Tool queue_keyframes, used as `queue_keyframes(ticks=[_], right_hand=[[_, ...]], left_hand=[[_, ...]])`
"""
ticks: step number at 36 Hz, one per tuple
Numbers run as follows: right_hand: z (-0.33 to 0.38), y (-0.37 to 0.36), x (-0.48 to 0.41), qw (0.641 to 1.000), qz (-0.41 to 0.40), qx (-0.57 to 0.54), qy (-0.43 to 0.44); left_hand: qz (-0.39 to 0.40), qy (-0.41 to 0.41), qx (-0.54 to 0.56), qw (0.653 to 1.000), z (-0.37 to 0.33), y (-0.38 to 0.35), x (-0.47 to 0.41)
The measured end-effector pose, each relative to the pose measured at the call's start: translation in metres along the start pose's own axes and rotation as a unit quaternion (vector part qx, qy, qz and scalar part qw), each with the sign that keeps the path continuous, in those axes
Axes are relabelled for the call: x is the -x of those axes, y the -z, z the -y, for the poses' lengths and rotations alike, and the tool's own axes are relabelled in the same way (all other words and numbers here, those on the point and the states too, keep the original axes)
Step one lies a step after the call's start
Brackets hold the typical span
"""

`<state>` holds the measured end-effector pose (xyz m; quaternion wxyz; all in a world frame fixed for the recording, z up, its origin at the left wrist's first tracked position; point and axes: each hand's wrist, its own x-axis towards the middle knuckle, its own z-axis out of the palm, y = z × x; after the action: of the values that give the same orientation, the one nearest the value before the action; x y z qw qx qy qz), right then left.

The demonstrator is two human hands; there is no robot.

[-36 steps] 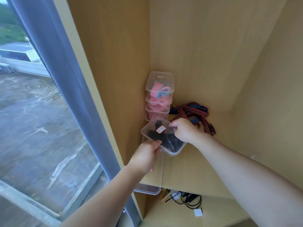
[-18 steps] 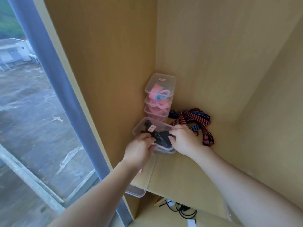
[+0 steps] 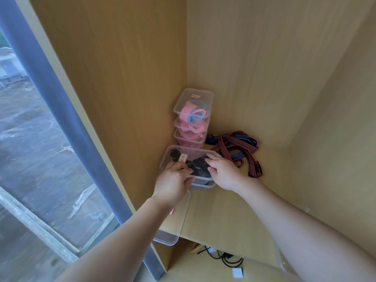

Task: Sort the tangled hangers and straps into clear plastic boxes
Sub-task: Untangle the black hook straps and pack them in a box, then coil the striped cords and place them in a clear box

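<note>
A clear lidded box of black items (image 3: 184, 157), with a red-and-white label on its lid, sits level on another clear box (image 3: 204, 185) against the left wall of the wooden shelf. My left hand (image 3: 173, 183) grips its near edge. My right hand (image 3: 221, 169) holds its right edge, fingertips on the lid. Behind it, in the corner, stands a stack of three clear boxes (image 3: 192, 119) filled with pink and blue straps. A tangle of red-striped and blue straps (image 3: 236, 148) lies loose on the shelf to the right of the boxes.
A flat clear lid or box (image 3: 180, 216) lies at the shelf's front left edge, and another clear box (image 3: 165, 239) pokes out below it. Black cables (image 3: 225, 258) and a white plug (image 3: 237, 272) lie on the floor beneath. A blue curtain (image 3: 61, 119) hangs at the left.
The box of black items was tilted and held up in both hands; now it is lower, level and resting on the box beneath. Both hands stay on it.
</note>
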<state>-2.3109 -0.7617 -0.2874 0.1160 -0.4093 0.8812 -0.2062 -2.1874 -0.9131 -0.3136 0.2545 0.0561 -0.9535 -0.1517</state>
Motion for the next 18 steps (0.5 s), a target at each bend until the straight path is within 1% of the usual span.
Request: queue_keyframes(ticks=[4, 8, 15, 18], right_hand=[[-0.003, 0.007, 0.006, 0.999, -0.036, -0.011, -0.016], [-0.012, 0.015, 0.024, 0.996, -0.067, -0.027, -0.045], [-0.036, 0.021, 0.091, 0.98, -0.13, -0.015, -0.149], [-0.042, 0.02, 0.129, 0.97, -0.136, -0.001, -0.2]], left_hand=[[0.003, -0.041, -0.002, 0.999, -0.007, 0.002, -0.004], [0.007, -0.083, 0.027, 0.996, -0.022, 0.001, -0.01], [0.053, -0.17, 0.106, 0.978, -0.058, -0.017, -0.012], [0.08, -0.215, 0.129, 0.965, -0.076, -0.029, -0.004]])
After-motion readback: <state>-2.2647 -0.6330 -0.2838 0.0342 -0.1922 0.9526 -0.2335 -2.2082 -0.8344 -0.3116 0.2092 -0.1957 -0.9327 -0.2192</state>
